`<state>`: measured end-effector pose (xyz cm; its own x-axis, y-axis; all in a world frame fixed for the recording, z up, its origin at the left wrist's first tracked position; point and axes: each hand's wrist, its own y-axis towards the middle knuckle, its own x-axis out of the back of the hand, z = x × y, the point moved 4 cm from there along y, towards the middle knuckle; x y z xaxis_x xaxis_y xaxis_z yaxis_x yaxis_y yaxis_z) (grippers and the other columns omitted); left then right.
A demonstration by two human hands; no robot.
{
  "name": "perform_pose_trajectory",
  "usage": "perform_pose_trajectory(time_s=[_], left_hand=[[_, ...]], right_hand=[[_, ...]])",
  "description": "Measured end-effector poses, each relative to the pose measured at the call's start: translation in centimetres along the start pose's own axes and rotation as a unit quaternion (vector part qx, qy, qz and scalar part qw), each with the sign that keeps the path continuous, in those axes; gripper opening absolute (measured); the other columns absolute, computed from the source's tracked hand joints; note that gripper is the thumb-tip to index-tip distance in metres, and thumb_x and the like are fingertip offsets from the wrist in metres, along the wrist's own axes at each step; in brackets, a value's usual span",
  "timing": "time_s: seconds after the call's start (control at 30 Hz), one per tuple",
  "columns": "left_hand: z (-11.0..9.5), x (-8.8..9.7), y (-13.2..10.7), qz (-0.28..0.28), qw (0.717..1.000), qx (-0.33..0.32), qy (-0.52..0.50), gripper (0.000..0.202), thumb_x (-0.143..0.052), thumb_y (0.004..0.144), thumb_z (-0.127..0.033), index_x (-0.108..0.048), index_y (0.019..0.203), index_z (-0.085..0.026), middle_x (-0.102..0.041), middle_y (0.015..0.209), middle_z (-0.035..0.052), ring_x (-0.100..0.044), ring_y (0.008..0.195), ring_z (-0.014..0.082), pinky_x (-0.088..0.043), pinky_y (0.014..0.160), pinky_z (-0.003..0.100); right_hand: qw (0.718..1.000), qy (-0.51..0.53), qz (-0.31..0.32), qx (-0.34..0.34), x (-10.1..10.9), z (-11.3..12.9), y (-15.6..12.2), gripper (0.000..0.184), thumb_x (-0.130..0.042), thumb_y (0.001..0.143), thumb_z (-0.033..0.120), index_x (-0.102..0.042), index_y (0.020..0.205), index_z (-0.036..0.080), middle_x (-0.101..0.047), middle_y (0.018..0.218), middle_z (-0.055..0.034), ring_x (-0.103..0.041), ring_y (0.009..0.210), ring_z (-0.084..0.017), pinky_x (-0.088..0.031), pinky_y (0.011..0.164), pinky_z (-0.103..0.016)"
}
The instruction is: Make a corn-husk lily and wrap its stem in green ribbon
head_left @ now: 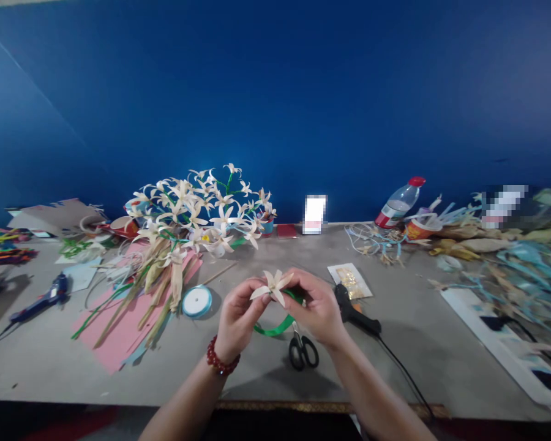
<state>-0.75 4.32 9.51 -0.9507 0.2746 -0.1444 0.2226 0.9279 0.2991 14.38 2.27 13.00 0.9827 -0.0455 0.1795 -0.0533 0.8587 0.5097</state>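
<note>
both hands meet above the middle of the bench (257, 373), holding 1 pale flower (273, 285) between them. the left hand (236, 318) pinches it just under the petals. the right hand (319, 309) grips a green ribbon (275, 327) that loops down from the flower's base. the wrapping looks barely begun, as most of the ribbon hangs loose. a bunch of finished flowers (197, 211) lies at the back left, a spool (196, 301) beside its stems. scissors (303, 350) and a glue gun (356, 312) lie near the right hand.
</note>
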Motion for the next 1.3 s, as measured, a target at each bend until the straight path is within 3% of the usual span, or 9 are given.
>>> perform_pose_trajectory(time_s=[0.2,0.43,0.63,0.8,0.9,1.0,1.13,1.3], left_hand=[[1.0,0.1,-0.3,-0.031,0.999,0.008,-0.032,0.012,-0.069,0.084,-0.03,-0.07,0.085,-0.018,-0.069,0.083,0.0046,-0.062,0.079,0.0171,-0.05,0.075,0.025],[1.9,0.6,0.0,-0.029,0.998,0.03,-0.049,0.018,-0.073,0.081,-0.034,-0.072,0.087,-0.017,-0.071,0.088,0.0063,-0.062,0.079,0.0175,-0.05,0.073,0.026],[1.2,0.7,0.1,-0.06,0.997,-0.041,0.041,0.011,-0.071,0.082,-0.029,-0.073,0.085,-0.018,-0.072,0.095,0.0086,-0.065,0.094,0.0229,-0.049,0.086,0.033],[-0.3,0.7,0.4,-0.012,0.991,-0.097,0.091,0.008,-0.069,0.082,-0.027,-0.073,0.084,-0.02,-0.071,0.088,0.0075,-0.064,0.088,0.0227,-0.049,0.085,0.036],[-0.1,0.8,0.6,0.008,0.995,-0.07,0.073,0.011,-0.067,0.084,-0.028,-0.072,0.085,-0.018,-0.07,0.091,0.009,-0.063,0.089,0.0231,-0.05,0.085,0.035],[1.1,0.9,0.5,-0.007,1.0,-0.01,0.003,0.013,-0.071,0.081,-0.03,-0.07,0.084,-0.017,-0.069,0.09,0.0067,-0.062,0.083,0.019,-0.05,0.077,0.029],[2.6,0.7,0.1,-0.034,0.994,0.053,-0.092,0.015,-0.074,0.079,-0.032,-0.068,0.082,-0.018,-0.066,0.084,0.0028,-0.058,0.077,0.0149,-0.048,0.075,0.026],[2.8,0.5,-0.2,-0.052,0.988,0.061,-0.131,0.014,-0.078,0.076,-0.03,-0.071,0.083,-0.02,-0.067,0.087,0.0023,-0.059,0.081,0.0143,-0.048,0.077,0.025]], right_hand=[[0.999,0.026,-0.042,-0.02,-0.5,-0.3,-0.3,0.005,-0.065,0.083,0.016,-0.063,0.081,0.021,-0.063,0.077,-0.0013,-0.059,0.072,-0.016,-0.046,0.068,-0.028],[0.998,0.056,-0.026,-0.029,-0.5,-1.0,0.0,0.007,-0.068,0.081,0.021,-0.062,0.079,0.02,-0.059,0.076,-0.0002,-0.055,0.07,-0.015,-0.042,0.064,-0.026],[0.999,0.028,-0.044,-0.012,-0.7,-0.2,0.2,0.012,-0.066,0.082,0.02,-0.058,0.074,0.02,-0.058,0.074,0.0001,-0.054,0.07,-0.015,-0.042,0.066,-0.027],[0.999,0.03,-0.035,-0.015,-0.8,0.4,0.2,0.012,-0.065,0.083,0.021,-0.058,0.073,0.021,-0.062,0.075,-0.0009,-0.058,0.071,-0.017,-0.044,0.066,-0.028],[0.999,0.03,-0.02,-0.015,-0.6,0.4,0.3,0.011,-0.065,0.084,0.02,-0.059,0.074,0.021,-0.064,0.074,-0.0005,-0.059,0.07,-0.017,-0.045,0.066,-0.028],[1.0,0.008,-0.009,-0.01,-0.5,0.6,0.3,0.011,-0.065,0.085,0.019,-0.061,0.075,0.021,-0.065,0.074,-0.0005,-0.06,0.069,-0.016,-0.046,0.068,-0.028],[0.998,-0.031,-0.046,0.005,-0.5,1.0,0.1,0.01,-0.065,0.085,0.019,-0.061,0.076,0.021,-0.065,0.077,-0.002,-0.061,0.075,-0.018,-0.047,0.072,-0.029],[0.998,-0.022,-0.059,-0.022,-0.7,1.0,-0.1,0.01,-0.065,0.085,0.02,-0.061,0.076,0.021,-0.065,0.077,-0.0021,-0.062,0.074,-0.018,-0.047,0.07,-0.029]])
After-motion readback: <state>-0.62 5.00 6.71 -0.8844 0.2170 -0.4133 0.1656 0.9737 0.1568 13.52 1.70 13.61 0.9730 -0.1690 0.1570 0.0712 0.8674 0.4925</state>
